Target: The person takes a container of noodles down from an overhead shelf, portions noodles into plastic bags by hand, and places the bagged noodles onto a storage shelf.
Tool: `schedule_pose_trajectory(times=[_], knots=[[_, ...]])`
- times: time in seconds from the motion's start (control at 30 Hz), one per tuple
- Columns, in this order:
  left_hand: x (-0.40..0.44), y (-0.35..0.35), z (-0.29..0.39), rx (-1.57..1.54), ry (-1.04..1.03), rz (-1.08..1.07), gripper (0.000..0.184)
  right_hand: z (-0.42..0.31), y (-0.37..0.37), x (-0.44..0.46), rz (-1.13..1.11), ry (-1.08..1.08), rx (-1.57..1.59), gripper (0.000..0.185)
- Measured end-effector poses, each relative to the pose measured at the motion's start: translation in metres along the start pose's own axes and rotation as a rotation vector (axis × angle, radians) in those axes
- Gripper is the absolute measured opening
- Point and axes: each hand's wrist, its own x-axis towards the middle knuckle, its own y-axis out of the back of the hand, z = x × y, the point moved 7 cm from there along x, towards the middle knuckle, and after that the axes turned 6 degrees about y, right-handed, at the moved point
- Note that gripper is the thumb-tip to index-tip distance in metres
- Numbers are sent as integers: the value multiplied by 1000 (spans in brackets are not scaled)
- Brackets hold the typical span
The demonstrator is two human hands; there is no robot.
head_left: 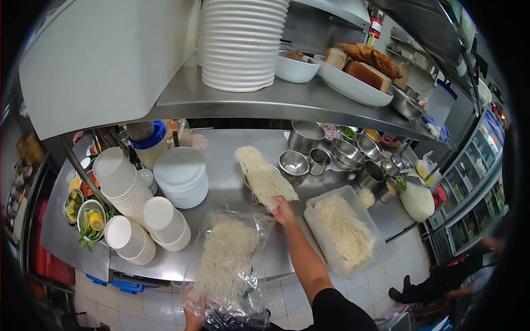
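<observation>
1. Setting: we record a kitchen with a steel counter, a metal shelf above it and a tiled floor below.
2. Noodle bundle: pale, thin strands, lying lengthwise over the middle of the counter. We cannot tell whether its far end touches the steel.
3. Right hand: fingers closed on the bundle's near end.
4. Clear bag: just nearer to us, reaching past the counter's front edge; we see more pale noodles inside.
5. Left hand: at the bag's lower left edge, partly covered by film; we cannot tell how far its fingers close.
6. To the right: a translucent tub filled with noodles, with metal pots beyond.
7. To the left: stacked white containers beside a pile of plates.
8. Overhead, on the shelf: a tall stack of white dishes and an oval dish bearing browned meat.
9. Lower right: we note another person, well apart from the counter.
</observation>
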Motion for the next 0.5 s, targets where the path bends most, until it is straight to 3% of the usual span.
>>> schedule_pose_trajectory(times=[0.1, 0.17, 0.23, 0.3, 0.43, 0.5], knots=[[-7, 0, 14, 193, 56, -2, 50, 7, -6, 27, 46, -12, 34, 44], [-12, -1, 16, 246, 80, -4, 48, 9, -20, 40, -41, -1, 10, 35], [-8, -4, 14, -11, 21, -35, 48, 14, -25, 53, -31, -33, -28, 34], [-7, -3, 8, -45, 33, -47, 48, 14, -22, 56, -26, -56, -75, 34], [-8, -6, 7, -200, 34, -87, 50, 26, -22, 23, -33, -392, -432, 48], [-10, -7, 9, -213, 50, -86, 50, 21, -34, 10, -203, -395, -1139, 42]])
